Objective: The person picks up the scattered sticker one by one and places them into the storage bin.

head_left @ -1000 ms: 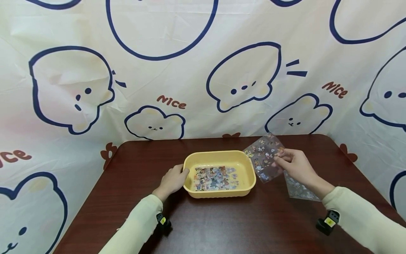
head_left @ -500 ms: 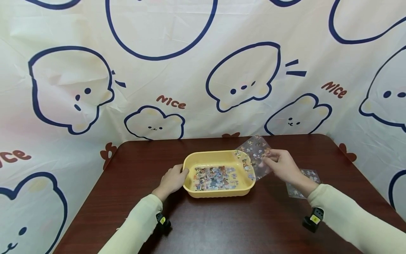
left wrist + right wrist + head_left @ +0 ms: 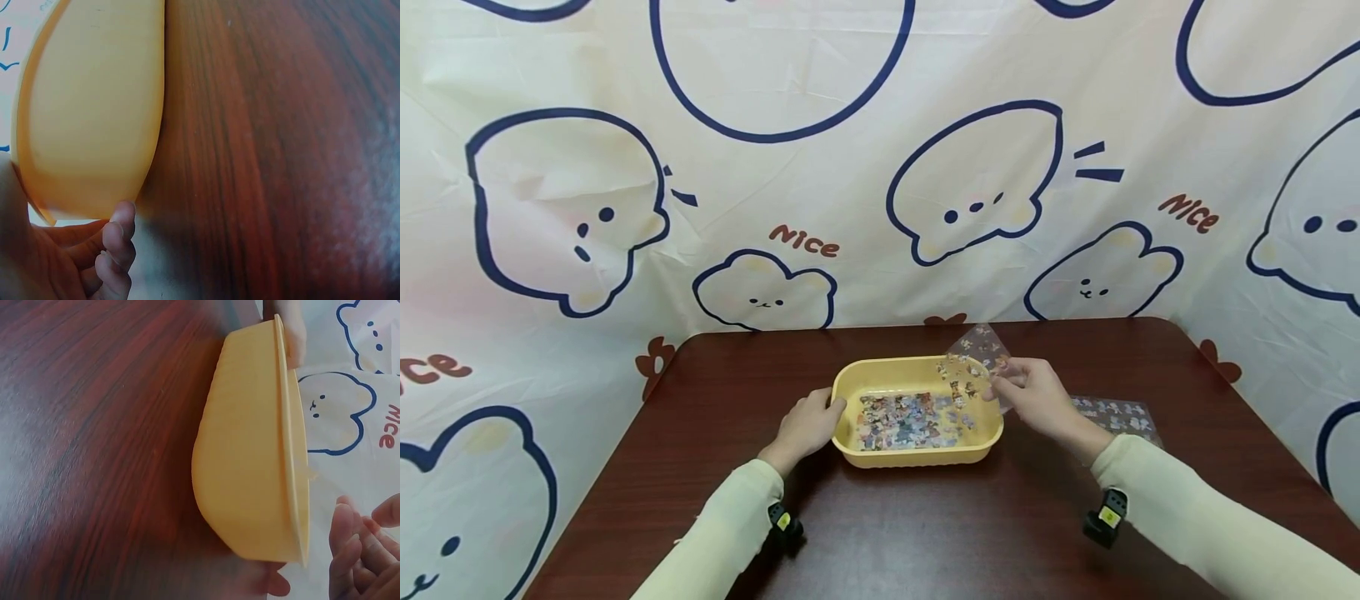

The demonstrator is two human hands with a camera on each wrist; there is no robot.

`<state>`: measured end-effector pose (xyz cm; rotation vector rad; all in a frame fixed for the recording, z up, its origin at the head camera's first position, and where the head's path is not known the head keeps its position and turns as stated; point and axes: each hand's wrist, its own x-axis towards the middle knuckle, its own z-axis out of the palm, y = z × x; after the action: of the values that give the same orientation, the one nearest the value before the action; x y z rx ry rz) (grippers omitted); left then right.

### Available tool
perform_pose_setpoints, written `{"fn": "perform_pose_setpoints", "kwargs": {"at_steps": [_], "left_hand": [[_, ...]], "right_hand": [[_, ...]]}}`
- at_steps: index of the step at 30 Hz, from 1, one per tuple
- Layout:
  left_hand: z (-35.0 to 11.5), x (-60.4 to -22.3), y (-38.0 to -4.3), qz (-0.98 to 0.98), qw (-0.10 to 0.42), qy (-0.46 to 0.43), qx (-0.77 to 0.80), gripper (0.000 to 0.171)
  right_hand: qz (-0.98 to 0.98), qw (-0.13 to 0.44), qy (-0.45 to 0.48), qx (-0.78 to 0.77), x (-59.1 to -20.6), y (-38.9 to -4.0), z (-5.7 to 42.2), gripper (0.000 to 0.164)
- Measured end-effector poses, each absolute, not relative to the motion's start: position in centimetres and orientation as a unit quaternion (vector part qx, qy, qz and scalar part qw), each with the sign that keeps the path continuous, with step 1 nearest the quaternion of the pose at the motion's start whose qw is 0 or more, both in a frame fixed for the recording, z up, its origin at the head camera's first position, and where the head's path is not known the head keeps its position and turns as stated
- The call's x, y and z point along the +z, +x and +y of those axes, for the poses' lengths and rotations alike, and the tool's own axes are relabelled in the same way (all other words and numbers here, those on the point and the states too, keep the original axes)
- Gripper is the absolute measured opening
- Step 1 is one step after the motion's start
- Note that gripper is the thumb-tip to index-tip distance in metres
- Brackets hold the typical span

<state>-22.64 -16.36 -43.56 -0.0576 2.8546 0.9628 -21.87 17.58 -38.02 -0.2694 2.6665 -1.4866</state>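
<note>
A yellow plastic tray [image 3: 917,457] stands on the table, with a batch of clear sheets bearing small colourful figures [image 3: 904,422] inside. My left hand [image 3: 805,425] grips its left end, thumb over the rim. In the left wrist view, the fingers of that hand [image 3: 81,256] are against the tray's outer wall [image 3: 94,119]. Over the tray's right end, my right hand [image 3: 1036,400] pinches a transparent sheet with small colourful figures [image 3: 976,350] by its edge, between thumb and fingers. The right wrist view shows those fingers [image 3: 359,544] close to the tray's rim [image 3: 294,462].
Another clear sheet with pale figures [image 3: 1120,414] lies on the dark wooden table [image 3: 887,533] behind my right forearm, partly hidden. A white curtain with cartoon bears [image 3: 820,192] hangs along the table's back edge and sides.
My right hand has moved left with the pinched sheet, from beside the tray to over its right end. The other sheet on the table shows from behind the arm. My left hand stays put.
</note>
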Motion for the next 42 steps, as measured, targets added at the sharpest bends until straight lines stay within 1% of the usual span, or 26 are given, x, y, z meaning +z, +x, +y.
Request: {"fn": "perform_pose_setpoints", "kwargs": {"at_steps": [9,18,24,29,35,42], "left_hand": [[-16.3,-43.6,-22.7,0.944,0.066,-0.019,0.322,0.049],[-16.3,-43.7,-22.8,0.942,0.068,-0.018,0.328,0.049],[-16.4,-43.6,-22.8,0.945,0.064,-0.018,0.32,0.05],[-16.4,-43.7,-22.8,0.946,0.064,-0.02,0.318,0.05],[-16.4,-43.6,-22.8,0.944,0.066,-0.02,0.322,0.05],[-16.5,-43.7,-22.8,0.947,0.06,-0.016,0.316,0.047]], "right_hand": [[0.856,0.058,-0.082,-0.507,-38.9,-22.4,15.6,0.017],[0.86,0.053,-0.096,-0.499,-39.8,-22.4,14.1,0.017],[0.861,0.062,-0.097,-0.496,-40.1,-22.6,13.1,0.016],[0.856,0.078,-0.093,-0.502,-40.3,-22.8,12.1,0.018],[0.856,0.103,-0.088,-0.499,-40.6,-22.8,11.1,0.016],[0.892,0.082,-0.08,-0.438,-40.7,-23.0,10.6,0.021]]}}
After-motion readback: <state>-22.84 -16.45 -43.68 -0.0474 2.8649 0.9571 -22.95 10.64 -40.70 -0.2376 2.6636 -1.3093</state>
